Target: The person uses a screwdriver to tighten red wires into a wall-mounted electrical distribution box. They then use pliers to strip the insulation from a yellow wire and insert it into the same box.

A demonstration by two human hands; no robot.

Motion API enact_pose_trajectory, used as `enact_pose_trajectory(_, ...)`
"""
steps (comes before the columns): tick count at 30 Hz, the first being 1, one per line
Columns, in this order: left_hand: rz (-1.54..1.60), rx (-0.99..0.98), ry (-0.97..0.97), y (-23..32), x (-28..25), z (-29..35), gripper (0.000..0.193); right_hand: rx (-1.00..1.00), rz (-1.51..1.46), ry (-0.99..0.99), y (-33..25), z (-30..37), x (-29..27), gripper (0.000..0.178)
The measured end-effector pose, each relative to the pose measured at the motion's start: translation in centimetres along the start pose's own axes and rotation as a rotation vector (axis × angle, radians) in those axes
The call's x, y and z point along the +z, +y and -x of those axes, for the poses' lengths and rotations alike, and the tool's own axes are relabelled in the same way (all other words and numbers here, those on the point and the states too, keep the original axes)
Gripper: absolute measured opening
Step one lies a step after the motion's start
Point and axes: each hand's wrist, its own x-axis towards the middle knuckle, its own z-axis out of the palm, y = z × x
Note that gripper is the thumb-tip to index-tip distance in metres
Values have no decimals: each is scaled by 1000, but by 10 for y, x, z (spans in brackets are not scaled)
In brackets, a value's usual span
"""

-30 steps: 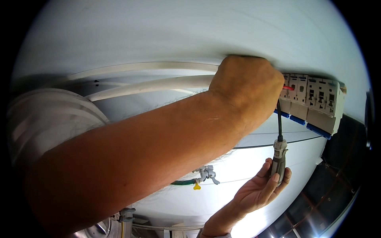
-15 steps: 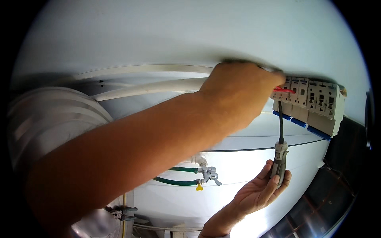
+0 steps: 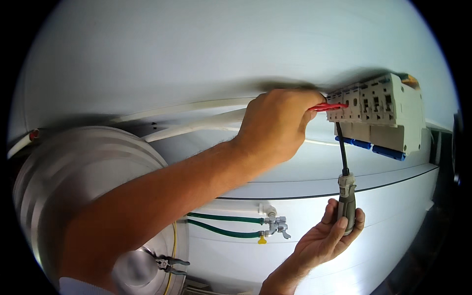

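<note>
The left hand point(image 3: 275, 125) is closed, pinching red wires point(image 3: 330, 106) between thumb and fingers; just right of that grip, the wires run to the front of a row of white circuit breakers point(image 3: 377, 104). Below the left hand, the right hand point(image 3: 319, 242) grips the handle of a screwdriver point(image 3: 346, 181), held nearly upright. Its black shaft rises to the lower front edge of the breakers; whether the tip sits in a screw cannot be told. Blue clips point(image 3: 388, 152) line the breakers' underside, above the right hand. Left of the right hand are a metal tap point(image 3: 277, 226) and green hoses point(image 3: 223, 218). Pliers point(image 3: 172, 262) lie farther left, below the left forearm.
</note>
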Motion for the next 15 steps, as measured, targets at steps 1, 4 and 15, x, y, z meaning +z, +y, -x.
enact_pose_trajectory(1,-25,-6,6,1,0,0,18,10,35,-11,1,-1,-1,34)
enact_pose_trajectory(4,-58,-21,31,1,-2,7,17,52,209,-1,-5,2,-4,38)
enact_pose_trajectory(15,-80,66,44,-5,2,6,16,-106,229,-28,34,32,11,37)
